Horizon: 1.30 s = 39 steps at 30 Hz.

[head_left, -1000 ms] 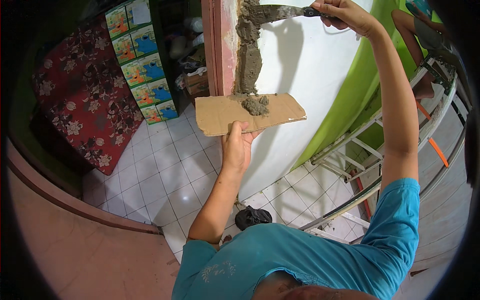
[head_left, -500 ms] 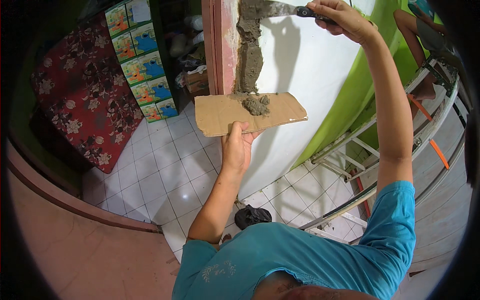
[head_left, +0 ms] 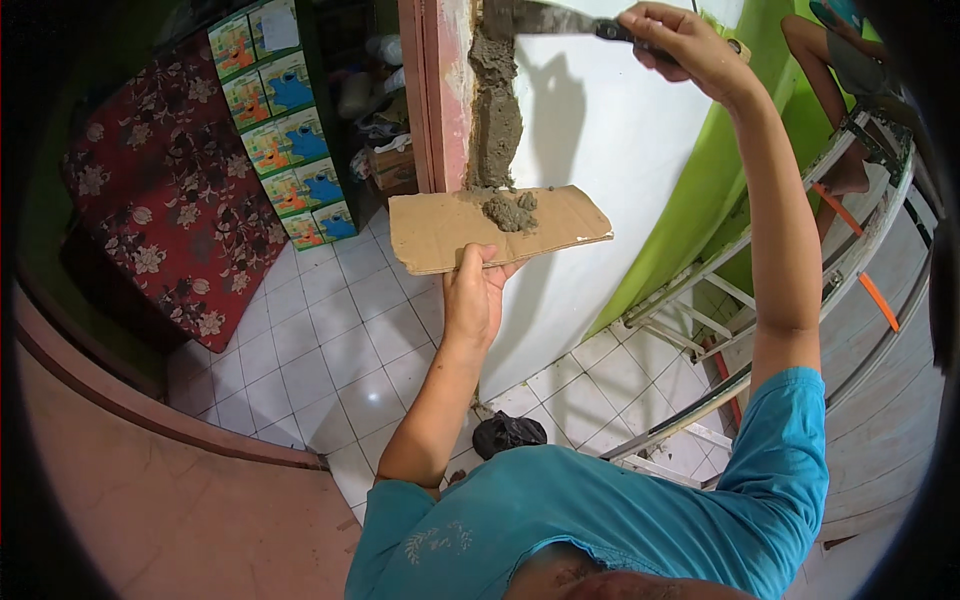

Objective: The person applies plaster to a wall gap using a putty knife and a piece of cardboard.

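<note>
My left hand (head_left: 474, 290) grips the near edge of a flat piece of cardboard (head_left: 430, 226), thumb on top and fingers beneath. A lump of wet grey mortar (head_left: 511, 211) lies on the cardboard, whose far edge is close against the wall. At the upper right, my right hand (head_left: 688, 45) is closed around the dark handle of a putty knife (head_left: 560, 20). The knife's broad blade lies flat over the top of a rough strip of grey mortar (head_left: 496, 125), which runs down the wall beside the pink door frame (head_left: 425, 100).
A white and green wall (head_left: 610, 180) stands ahead. To the right, a metal ladder (head_left: 715, 285) leans near another person's bare leg (head_left: 815, 75). Colourful drawers (head_left: 285, 140) and a red floral panel (head_left: 165, 190) stand left. A black plastic bag (head_left: 507, 433) lies on the tiles.
The putty knife and my right hand have shifted slightly left and down over the mortar strip. My left hand and the cardboard stay almost still.
</note>
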{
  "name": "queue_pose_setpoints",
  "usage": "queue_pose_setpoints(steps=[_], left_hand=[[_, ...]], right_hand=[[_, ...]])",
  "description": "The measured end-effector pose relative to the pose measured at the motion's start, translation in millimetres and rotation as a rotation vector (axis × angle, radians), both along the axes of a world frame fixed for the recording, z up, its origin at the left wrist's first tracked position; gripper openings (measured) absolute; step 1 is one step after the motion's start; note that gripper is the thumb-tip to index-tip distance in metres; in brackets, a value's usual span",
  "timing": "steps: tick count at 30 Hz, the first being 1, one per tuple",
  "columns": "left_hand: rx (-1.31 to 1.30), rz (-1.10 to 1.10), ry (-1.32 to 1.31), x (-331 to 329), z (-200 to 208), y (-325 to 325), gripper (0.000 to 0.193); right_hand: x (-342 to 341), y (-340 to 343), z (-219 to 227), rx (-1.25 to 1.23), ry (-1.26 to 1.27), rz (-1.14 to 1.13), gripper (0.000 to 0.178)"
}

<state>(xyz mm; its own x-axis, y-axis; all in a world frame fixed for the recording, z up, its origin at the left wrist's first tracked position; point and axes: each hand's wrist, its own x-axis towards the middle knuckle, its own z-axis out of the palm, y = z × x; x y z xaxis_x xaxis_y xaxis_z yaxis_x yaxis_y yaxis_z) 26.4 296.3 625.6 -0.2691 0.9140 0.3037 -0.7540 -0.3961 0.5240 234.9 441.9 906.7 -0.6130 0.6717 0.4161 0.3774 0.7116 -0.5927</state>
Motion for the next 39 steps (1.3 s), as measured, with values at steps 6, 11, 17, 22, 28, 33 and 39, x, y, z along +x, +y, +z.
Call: queue_pose_setpoints(steps=[6, 11, 17, 22, 28, 33, 39], left_hand=[[-0.012, 0.010, -0.015, 0.0, -1.7, 1.0, 0.045], [0.009, -0.007, -0.007, -1.5, -6.5, 4.4, 0.044], [0.022, 0.005, -0.016, -1.4, -7.5, 5.7, 0.041], [-0.015, 0.027, 0.018, -1.6, -7.6, 5.3, 0.043], [-0.003, -0.017, -0.028, -1.2, -9.0, 5.9, 0.040], [0.004, -0.017, -0.026, -3.4, -11.6, 6.8, 0.040], [0.011, -0.026, -0.031, -3.9, -11.5, 7.8, 0.040]], right_hand=[[-8.5, -9.4, -22.7, 0.071, -0.024, -0.050, 0.037], [-7.1, -18.8, -16.0, 0.033, 0.040, -0.044, 0.029], [-13.7, -19.9, -24.1, 0.015, 0.001, -0.048, 0.034], [-15.4, -26.4, -15.7, -0.005, 0.015, -0.063, 0.033], [-14.7, -27.7, -24.4, -0.002, 0.040, -0.096, 0.035], [-23.0, -46.4, -24.1, -0.051, 0.006, -0.085, 0.034], [-21.7, -42.4, -22.9, 0.048, 0.097, -0.145, 0.034]])
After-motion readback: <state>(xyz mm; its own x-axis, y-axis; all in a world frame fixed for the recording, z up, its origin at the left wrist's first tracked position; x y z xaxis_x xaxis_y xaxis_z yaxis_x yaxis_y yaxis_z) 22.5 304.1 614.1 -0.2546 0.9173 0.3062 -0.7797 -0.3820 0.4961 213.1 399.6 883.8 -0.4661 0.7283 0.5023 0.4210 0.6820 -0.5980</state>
